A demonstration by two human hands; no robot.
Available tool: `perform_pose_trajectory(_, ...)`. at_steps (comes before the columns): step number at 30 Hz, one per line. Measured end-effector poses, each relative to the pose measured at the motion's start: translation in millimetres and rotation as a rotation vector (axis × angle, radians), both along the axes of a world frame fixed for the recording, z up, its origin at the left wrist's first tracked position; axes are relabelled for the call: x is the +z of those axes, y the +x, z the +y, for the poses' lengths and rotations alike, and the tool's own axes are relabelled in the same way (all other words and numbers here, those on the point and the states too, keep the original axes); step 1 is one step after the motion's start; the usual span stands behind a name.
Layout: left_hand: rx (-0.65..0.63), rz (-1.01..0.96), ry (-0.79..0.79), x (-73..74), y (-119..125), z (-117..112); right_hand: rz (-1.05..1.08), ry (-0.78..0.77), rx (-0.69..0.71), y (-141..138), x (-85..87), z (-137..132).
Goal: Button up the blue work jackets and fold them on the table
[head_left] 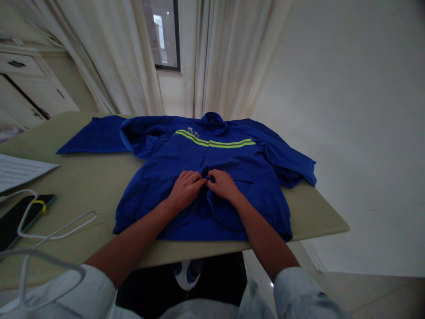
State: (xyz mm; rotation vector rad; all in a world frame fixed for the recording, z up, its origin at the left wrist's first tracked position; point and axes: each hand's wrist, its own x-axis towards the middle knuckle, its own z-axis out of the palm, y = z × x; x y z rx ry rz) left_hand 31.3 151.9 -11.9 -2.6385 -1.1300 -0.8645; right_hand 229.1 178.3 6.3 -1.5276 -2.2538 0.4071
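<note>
Jacket (232,159), spread front up at the center of the frame, looks partly fastened: its front edges (208,155) meet at the chest stripe (229,144), while below mid-body a flap (223,210) curls loose, apparently left to close. Collar (212,119) points to the top of the frame, hem (202,235) to the bottom, the body's long axis running between them; sleeves (96,137) reach toward the frame's left and right. A person's left hand (187,188) and right hand (223,184) pinch the fabric at mid-body, fingertips close together. Beneath is a table (86,186), with paper (23,170), phone (16,221) and cable (66,233) at the frame's left.
</note>
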Motion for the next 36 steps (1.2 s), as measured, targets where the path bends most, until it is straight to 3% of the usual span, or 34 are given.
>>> perform_pose_trajectory(8,0.127,-0.048,-0.206,-5.8,-0.5,7.1,0.096,0.032,0.068,2.2,2.3,3.0)
perform_pose_trajectory(13,0.141,0.014,-0.362,-5.1,-0.6,9.4,0.223,-0.034,0.218,7.8,0.2,6.4)
perform_pose_trajectory(20,0.077,0.016,-0.341,-1.3,-2.0,6.7,0.385,-0.191,0.332,16.7,-0.1,9.3)
perform_pose_trajectory(26,-0.004,-0.066,-0.376,6.7,-3.6,2.5,0.367,-0.088,0.307,17.8,6.1,7.2)
perform_pose_trajectory(31,-0.003,-0.027,-0.370,2.5,-2.9,5.4,0.367,-0.123,0.345,20.4,7.6,6.7)
perform_pose_trajectory(36,-0.016,-0.046,-0.415,1.2,-4.3,9.3,0.318,-0.066,0.339,18.4,7.4,4.4)
